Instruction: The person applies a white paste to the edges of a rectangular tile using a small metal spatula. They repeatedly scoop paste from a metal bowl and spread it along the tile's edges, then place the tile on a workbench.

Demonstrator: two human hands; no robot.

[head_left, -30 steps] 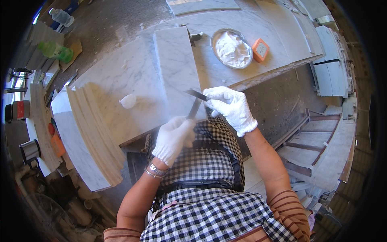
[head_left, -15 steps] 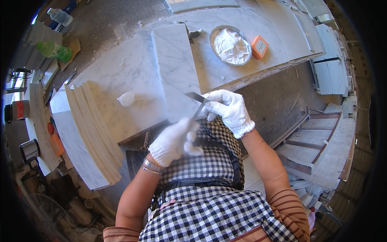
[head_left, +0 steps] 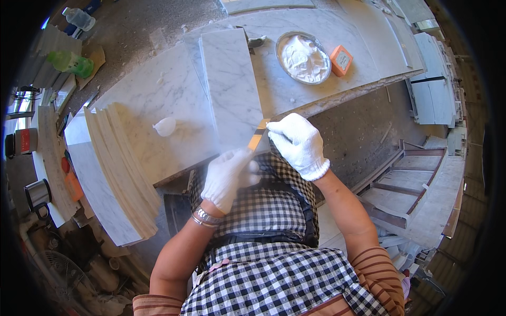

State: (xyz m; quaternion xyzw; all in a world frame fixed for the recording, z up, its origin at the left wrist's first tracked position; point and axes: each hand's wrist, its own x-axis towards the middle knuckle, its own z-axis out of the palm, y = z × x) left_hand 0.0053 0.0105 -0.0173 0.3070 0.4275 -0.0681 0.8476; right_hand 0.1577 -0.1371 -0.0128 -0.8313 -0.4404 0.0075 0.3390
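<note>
My left hand [head_left: 227, 176], in a white knit glove, is closed around a narrow, flat metal scraper blade [head_left: 255, 141] that shines gold in the light. My right hand [head_left: 299, 143], gloved the same way, pinches a second thin blade at the upper end of the first. The two blades overlap, and where one ends is hard to tell. Both hands are above my checked apron, by the near end of a narrow marble slab [head_left: 229, 79]. This slab lies on wider marble [head_left: 142, 95]. A round bowl [head_left: 278, 52] of white paste [head_left: 304, 59] sits beyond my right hand.
An orange box [head_left: 341, 60] stands beside the bowl. A small white rounded object [head_left: 165, 127] rests on the marble at left, near a row of upright slabs [head_left: 124, 179]. Bottles, one green [head_left: 71, 64], are at far left. A framed rack [head_left: 403, 181] stands at right.
The left hand has shifted slightly left and its blade has turned, now catching gold light. The right hand's dark blade has tilted, and little of it shows now.
</note>
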